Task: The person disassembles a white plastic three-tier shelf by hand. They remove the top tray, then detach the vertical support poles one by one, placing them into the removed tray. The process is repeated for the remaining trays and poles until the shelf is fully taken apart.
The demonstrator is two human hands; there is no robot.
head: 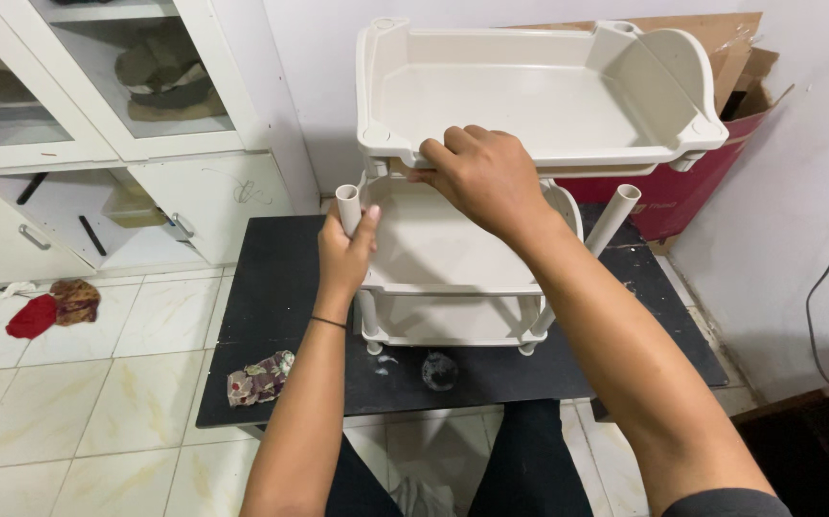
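Observation:
A cream plastic shelf rack stands on a low black table (pixel 271 316). My right hand (pixel 481 177) grips the near rim of the top tray (pixel 529 96), which it holds tilted above the rack. My left hand (pixel 342 254) is wrapped around the near-left white post (pixel 347 203), just under its open end. Another white post (pixel 615 213) sticks up at the near right. Below my hands lie the middle tray (pixel 433 258) and the bottom tray (pixel 443 321).
A patterned cloth (pixel 259 378) lies on the table's near-left corner. A red and brown cloth (pixel 50 308) sits on the tiled floor at left. White cabinets (pixel 146 144) stand behind, and a cardboard box (pixel 721 115) leans at the back right wall.

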